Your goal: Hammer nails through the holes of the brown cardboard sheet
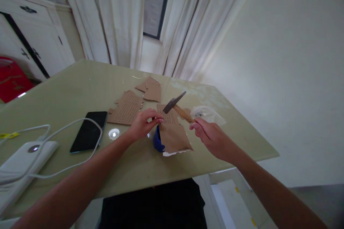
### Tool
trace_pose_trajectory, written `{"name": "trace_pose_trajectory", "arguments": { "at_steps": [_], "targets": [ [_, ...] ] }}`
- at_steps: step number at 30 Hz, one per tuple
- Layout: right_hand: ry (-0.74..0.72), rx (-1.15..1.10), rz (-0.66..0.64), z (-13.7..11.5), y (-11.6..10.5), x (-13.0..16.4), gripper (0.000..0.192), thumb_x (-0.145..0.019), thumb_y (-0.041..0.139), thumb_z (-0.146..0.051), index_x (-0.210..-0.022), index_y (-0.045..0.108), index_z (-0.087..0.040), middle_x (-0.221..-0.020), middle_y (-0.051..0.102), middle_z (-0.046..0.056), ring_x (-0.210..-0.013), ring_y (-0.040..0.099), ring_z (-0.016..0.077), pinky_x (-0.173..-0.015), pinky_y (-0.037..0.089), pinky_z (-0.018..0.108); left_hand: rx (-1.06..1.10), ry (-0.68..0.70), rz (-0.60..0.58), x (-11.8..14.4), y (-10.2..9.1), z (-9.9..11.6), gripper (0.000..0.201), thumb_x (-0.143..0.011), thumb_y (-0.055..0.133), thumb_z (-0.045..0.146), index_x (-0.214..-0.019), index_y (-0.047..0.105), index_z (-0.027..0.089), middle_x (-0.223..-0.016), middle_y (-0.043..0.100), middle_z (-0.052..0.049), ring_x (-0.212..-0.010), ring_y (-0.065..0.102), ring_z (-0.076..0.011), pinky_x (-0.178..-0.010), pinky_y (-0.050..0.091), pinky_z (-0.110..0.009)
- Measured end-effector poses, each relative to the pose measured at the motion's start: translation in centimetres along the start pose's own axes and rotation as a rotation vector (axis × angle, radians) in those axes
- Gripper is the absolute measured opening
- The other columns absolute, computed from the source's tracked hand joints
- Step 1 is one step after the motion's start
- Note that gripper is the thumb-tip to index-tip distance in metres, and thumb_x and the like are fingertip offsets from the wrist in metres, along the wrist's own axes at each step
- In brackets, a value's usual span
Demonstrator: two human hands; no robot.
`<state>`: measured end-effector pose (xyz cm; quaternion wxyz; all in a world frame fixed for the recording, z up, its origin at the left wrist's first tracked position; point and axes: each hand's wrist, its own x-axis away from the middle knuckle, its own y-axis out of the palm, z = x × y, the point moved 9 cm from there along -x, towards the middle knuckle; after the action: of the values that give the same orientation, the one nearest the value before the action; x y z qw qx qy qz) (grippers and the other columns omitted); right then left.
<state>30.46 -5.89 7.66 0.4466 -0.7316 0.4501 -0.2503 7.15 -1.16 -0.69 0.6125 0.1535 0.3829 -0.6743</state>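
My right hand (212, 134) grips the wooden handle of a small hammer (176, 106), its dark metal head raised over a brown cardboard piece (174, 134) dotted with rows of holes. That piece lies across a blue round object (157, 142). My left hand (143, 123) pinches something small at the cardboard's left edge, right under the hammer head; what it pinches is too small to make out.
More punched cardboard pieces (127, 109) and torn scraps (152, 88) lie further back on the greenish table (80, 86). A black phone (90, 130), a white power bank (24, 157) with white cables, a small shiny disc (114, 134) and a clear plastic bag (208, 113) lie around.
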Motion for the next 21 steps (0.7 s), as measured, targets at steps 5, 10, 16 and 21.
{"name": "trace_pose_trajectory", "arguments": {
  "at_steps": [5, 10, 16, 21],
  "targets": [
    [0.02, 0.047, -0.063, 0.0, 0.9, -0.3, 0.042, -0.116, 0.035, -0.048, -0.1, 0.063, -0.022, -0.073, 0.058, 0.0, -0.066, 0.056, 0.0194, -0.07, 0.036, 0.034, 0.0, -0.039, -0.033, 0.0, 0.3, -0.4, 0.034, -0.107, 0.071, 0.049, -0.09, 0.083, 0.022, -0.083, 0.08, -0.005, -0.082, 0.07, -0.0193, -0.074, 0.053, -0.03],
    [0.02, 0.028, -0.067, 0.0, 0.4, -0.1, 0.041, -0.117, 0.034, -0.047, -0.1, 0.062, -0.023, -0.071, 0.055, -0.002, -0.064, 0.054, 0.0187, -0.07, 0.036, 0.033, 0.012, -0.058, -0.044, 0.0, 0.5, -0.6, 0.029, -0.107, 0.072, 0.045, -0.092, 0.084, 0.022, -0.085, 0.081, -0.006, -0.08, 0.068, -0.019, -0.074, 0.052, -0.03],
    [0.023, 0.067, -0.104, -0.2, 1.0, 0.2, 0.044, -0.117, 0.033, -0.052, -0.1, 0.062, -0.023, -0.077, 0.061, 0.001, -0.071, 0.059, 0.0203, -0.071, 0.036, 0.033, 0.003, -0.056, -0.055, 0.1, 0.5, -0.8, 0.029, -0.106, 0.073, 0.044, -0.089, 0.082, 0.022, -0.079, 0.077, -0.004, -0.079, 0.066, -0.0185, -0.07, 0.05, -0.028],
    [0.035, 0.063, -0.09, -0.3, 1.2, 0.3, 0.046, -0.117, 0.031, -0.052, -0.102, 0.063, -0.022, -0.077, 0.062, 0.002, -0.072, 0.061, 0.0209, -0.073, 0.038, 0.034, -0.008, -0.053, -0.058, 0.2, 0.5, -1.1, 0.031, -0.106, 0.073, 0.046, -0.089, 0.082, 0.023, -0.078, 0.075, -0.003, -0.076, 0.064, -0.0175, -0.069, 0.049, -0.028]
  ]
}}
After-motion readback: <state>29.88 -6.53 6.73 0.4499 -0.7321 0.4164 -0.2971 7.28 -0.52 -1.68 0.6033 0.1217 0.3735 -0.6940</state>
